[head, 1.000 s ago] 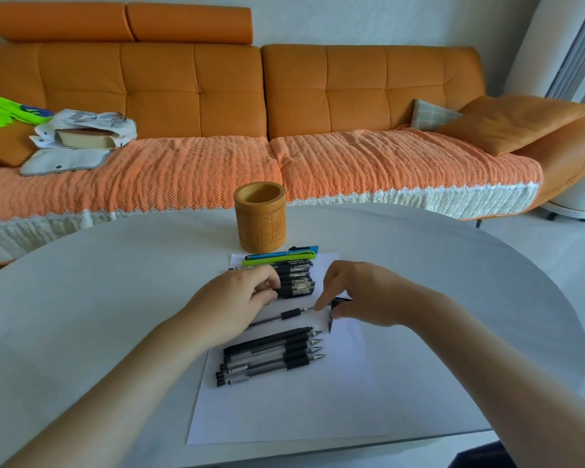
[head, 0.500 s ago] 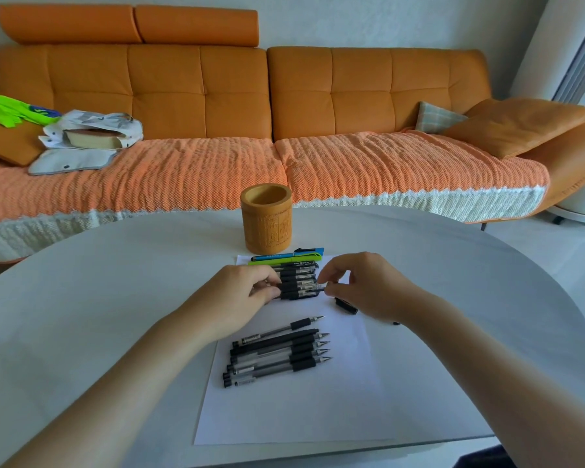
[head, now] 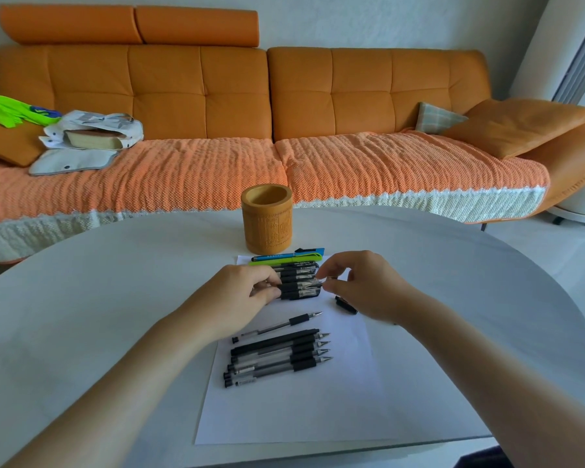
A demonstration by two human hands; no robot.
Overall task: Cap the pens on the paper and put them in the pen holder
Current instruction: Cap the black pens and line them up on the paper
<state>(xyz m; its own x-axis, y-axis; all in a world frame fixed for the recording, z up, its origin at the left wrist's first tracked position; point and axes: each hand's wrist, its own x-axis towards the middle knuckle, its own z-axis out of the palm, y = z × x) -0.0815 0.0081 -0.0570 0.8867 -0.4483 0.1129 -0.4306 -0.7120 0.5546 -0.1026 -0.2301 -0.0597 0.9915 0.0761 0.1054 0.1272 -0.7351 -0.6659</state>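
On the white paper (head: 284, 413) several uncapped black pens (head: 277, 358) lie side by side, tips to the right, with one more pen (head: 277, 327) apart above them. Further back is a tight row of black pens or caps (head: 299, 282). My left hand (head: 244, 295) grips its left end and hides it. My right hand (head: 362, 285) pinches a small dark piece, seemingly a cap, against a silvery pen tip at the row's right end. A loose black cap (head: 346, 304) lies below that hand. The wooden pen holder (head: 267, 221) stands upright behind the paper.
A blue pen (head: 287, 256) and a green pen (head: 286, 261) lie on the paper's far edge, just in front of the holder. The round grey table (head: 98, 298) ends close behind the holder. An orange sofa (head: 217, 106) with a bag and cushions stands beyond it.
My right hand left the single pen, dropped a black cap on the paper and moved up to the right end of the black row. My left hand stayed at the row's left end.
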